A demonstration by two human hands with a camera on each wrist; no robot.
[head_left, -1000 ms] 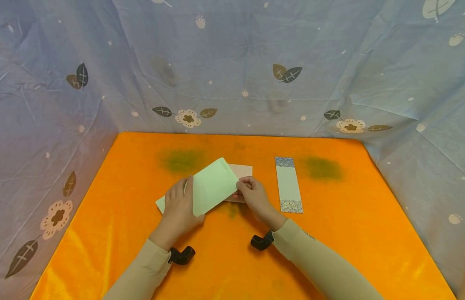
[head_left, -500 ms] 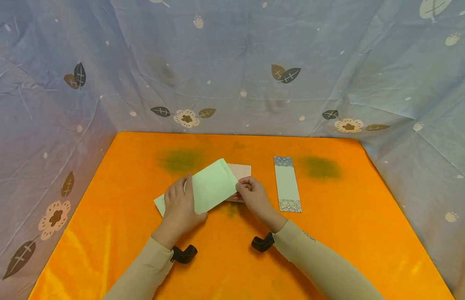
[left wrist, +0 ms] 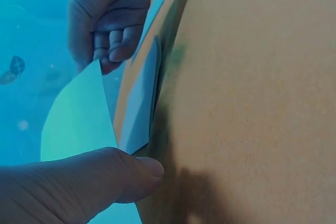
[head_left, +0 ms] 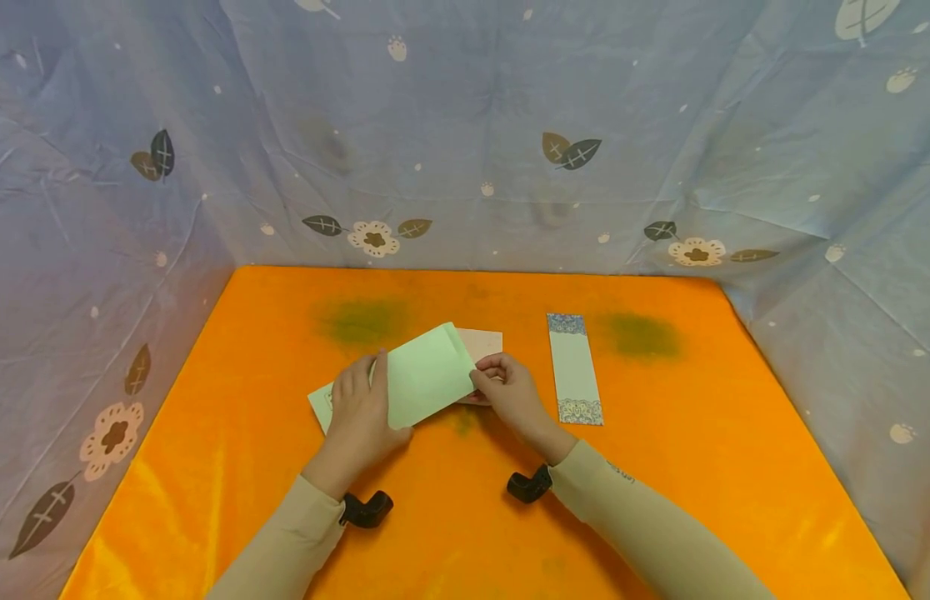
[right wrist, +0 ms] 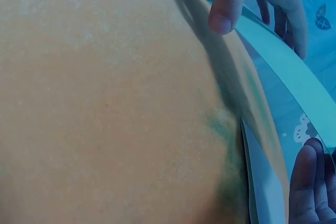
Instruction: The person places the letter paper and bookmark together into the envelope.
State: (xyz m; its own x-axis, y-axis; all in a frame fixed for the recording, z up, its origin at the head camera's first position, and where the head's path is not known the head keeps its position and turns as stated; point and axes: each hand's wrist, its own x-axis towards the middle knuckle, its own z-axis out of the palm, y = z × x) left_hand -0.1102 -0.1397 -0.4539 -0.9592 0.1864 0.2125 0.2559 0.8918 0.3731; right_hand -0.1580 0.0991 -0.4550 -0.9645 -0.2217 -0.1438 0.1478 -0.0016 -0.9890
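Observation:
A pale green envelope [head_left: 427, 375] is held slanted over the table in the head view, with a crease along its right end. My left hand [head_left: 357, 417] grips it across its left part, the thumb [left wrist: 126, 174] along the near edge in the left wrist view. My right hand [head_left: 513, 400] pinches the right corner between thumb and fingertips. In the right wrist view the envelope [right wrist: 283, 64] bows between both hands, raised off the table. Partly hidden beneath it lies a pale pink rectangular paper piece [head_left: 486, 340].
A long white paper piece [head_left: 575, 367] with blue lace-like print at both ends lies right of my right hand. Orange cloth [head_left: 450, 542] covers the table. Patterned blue-grey curtains [head_left: 465, 150] stand at the back and both sides.
The envelope's upper right corner has shifted slightly right and down. Both hands keep their hold and have barely moved. The papers on the table lie as before.

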